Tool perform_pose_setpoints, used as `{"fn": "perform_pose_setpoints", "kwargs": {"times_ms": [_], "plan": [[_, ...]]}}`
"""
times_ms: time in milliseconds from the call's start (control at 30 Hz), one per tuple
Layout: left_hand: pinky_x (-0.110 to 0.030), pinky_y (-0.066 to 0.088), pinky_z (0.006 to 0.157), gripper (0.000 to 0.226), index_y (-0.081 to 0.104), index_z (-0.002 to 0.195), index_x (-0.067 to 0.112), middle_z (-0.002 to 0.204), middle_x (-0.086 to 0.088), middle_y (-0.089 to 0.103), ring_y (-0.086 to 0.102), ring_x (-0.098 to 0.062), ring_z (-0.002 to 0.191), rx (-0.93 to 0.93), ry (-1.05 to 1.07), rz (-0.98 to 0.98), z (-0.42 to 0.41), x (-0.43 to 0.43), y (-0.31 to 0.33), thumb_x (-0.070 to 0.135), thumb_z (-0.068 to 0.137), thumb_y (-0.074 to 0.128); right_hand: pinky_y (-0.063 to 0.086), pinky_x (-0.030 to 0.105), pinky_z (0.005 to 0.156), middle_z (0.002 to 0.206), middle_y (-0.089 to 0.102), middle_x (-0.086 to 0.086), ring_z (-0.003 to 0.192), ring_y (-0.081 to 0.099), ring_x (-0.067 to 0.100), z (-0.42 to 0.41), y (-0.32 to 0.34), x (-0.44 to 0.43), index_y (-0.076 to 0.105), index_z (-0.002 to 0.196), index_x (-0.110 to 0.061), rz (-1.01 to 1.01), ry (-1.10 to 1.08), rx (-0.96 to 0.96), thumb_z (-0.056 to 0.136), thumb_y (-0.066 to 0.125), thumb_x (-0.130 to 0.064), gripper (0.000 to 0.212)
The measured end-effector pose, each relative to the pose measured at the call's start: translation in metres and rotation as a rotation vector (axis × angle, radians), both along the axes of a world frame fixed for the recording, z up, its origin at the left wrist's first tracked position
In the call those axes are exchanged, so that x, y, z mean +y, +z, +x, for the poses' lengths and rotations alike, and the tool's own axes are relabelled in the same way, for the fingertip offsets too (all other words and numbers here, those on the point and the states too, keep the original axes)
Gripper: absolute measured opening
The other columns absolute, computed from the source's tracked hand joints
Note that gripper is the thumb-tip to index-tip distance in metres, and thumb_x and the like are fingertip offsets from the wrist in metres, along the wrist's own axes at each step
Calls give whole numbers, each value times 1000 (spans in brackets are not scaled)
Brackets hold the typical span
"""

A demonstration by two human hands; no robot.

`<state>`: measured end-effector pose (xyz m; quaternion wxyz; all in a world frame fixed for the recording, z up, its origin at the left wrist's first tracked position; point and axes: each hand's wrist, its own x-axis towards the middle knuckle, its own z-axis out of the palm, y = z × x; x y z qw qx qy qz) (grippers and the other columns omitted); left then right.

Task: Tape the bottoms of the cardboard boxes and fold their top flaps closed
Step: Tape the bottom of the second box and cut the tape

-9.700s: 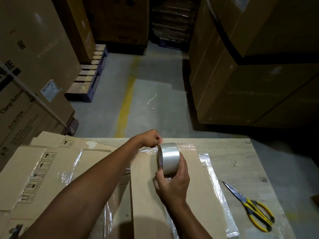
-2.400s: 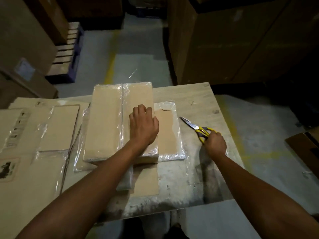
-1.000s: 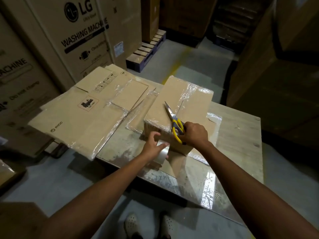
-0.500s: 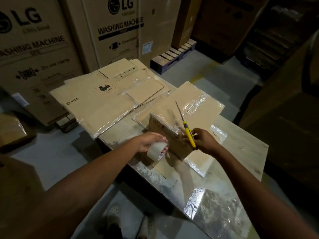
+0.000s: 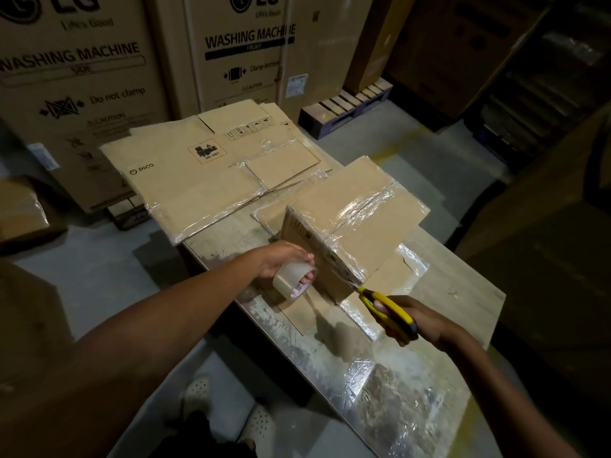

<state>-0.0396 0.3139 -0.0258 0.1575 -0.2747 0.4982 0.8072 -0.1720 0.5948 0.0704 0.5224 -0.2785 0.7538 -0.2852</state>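
Note:
A small cardboard box [image 5: 350, 223] stands on the table [image 5: 463, 292] with a strip of clear tape running across its upper face and down its near side. My left hand [image 5: 281, 259] grips a roll of clear tape [image 5: 292, 280] just left of the box's near corner, fingers through the core. My right hand [image 5: 416, 320] holds yellow-handled scissors [image 5: 385, 307], their blades at the tape by the box's lower near corner. The blade tips are hard to make out against the tape.
A stack of flattened cartons wrapped in clear film [image 5: 205, 173] lies on the table's left part. Large washing machine cartons [image 5: 76, 77] stand behind it, next to a wooden pallet [image 5: 347, 109]. Dark cartons [image 5: 545, 226] rise at the right. My feet [image 5: 228, 408] are below the table edge.
My right hand has lowered the scissors from the box's top to its lower near corner. The tape roll in my left hand stays beside the box. My view has shifted left.

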Motion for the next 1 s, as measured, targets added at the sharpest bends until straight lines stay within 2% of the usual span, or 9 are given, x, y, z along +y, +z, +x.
{"fn": "perform_pose_setpoints", "kwargs": {"times_ms": [133, 233, 367, 467, 567, 633, 733, 867, 1000], "plan": [[-31, 57, 59, 15, 63, 106, 3, 87, -15, 71, 70, -22, 71, -2, 40, -33, 0, 3, -3, 15, 98, 58, 49, 32, 58, 69, 59, 4, 63, 58, 21, 0, -5, -21, 60, 83, -8, 15, -14, -1, 75, 67, -65, 58], [-32, 58, 60, 15, 63, 106, 4, 90, -16, 70, 70, -23, 72, 1, 46, -39, -1, 3, -6, 15, 98, 58, 47, 28, 54, 66, 58, 2, 59, 56, 19, -1, -11, -37, 60, 79, -11, 25, -8, 6, 84, 70, -57, 48], [-31, 58, 58, 10, 62, 101, 5, 86, -16, 70, 70, -22, 68, -1, 72, -42, 1, 4, -4, 14, 98, 57, 41, 21, 43, 60, 55, 3, 47, 52, 16, -3, -14, -55, 62, 75, -10, 25, -3, 29, 97, 63, -32, 31], [-30, 57, 58, 11, 64, 103, 5, 88, -15, 70, 70, -21, 70, -3, 75, -58, 2, 2, -6, 15, 97, 61, 43, 22, 43, 63, 59, 8, 48, 56, 16, -10, -19, -60, 66, 79, -6, 32, 36, 61, 100, 57, -17, 25], [-29, 56, 55, 9, 63, 100, 5, 82, -13, 71, 70, -20, 67, -3, 99, -25, 1, 3, -8, 12, 97, 60, 46, 23, 45, 63, 63, 8, 50, 59, 18, -15, -23, -60, 68, 80, -7, 24, 45, 65, 95, 60, -15, 19], [-28, 56, 55, 7, 63, 98, 5, 80, -12, 71, 70, -20, 66, -1, 103, -15, 1, 3, -8, 11, 97, 59, 47, 24, 47, 63, 62, 10, 48, 58, 19, -17, -28, -59, 69, 79, -8, 16, 40, 71, 97, 58, -12, 22], [-29, 57, 56, 8, 64, 99, 5, 83, -13, 71, 70, -20, 68, -10, 97, -37, 0, 2, -9, 12, 97, 59, 48, 25, 50, 65, 60, 15, 49, 55, 22, -21, -35, -57, 71, 77, -10, -1, 36, 65, 98, 57, -11, 25], [-30, 57, 59, 9, 67, 98, 6, 85, -12, 72, 70, -21, 71, -32, 44, -114, 0, -2, -8, 14, 95, 63, 48, 24, 49, 64, 60, 14, 49, 55, 20, -24, -39, -55, 74, 76, -16, -29, 36, 37, 98, 59, -12, 27], [-40, 56, 76, 14, 69, 97, 5, 88, -17, 71, 67, -29, 76, -74, -48, -190, 0, -11, -7, 17, 90, 70, 48, 23, 48, 65, 61, 11, 49, 55, 16, -26, -39, -54, 75, 83, -8, -63, 10, -37, 95, 66, -20, 19]]}}
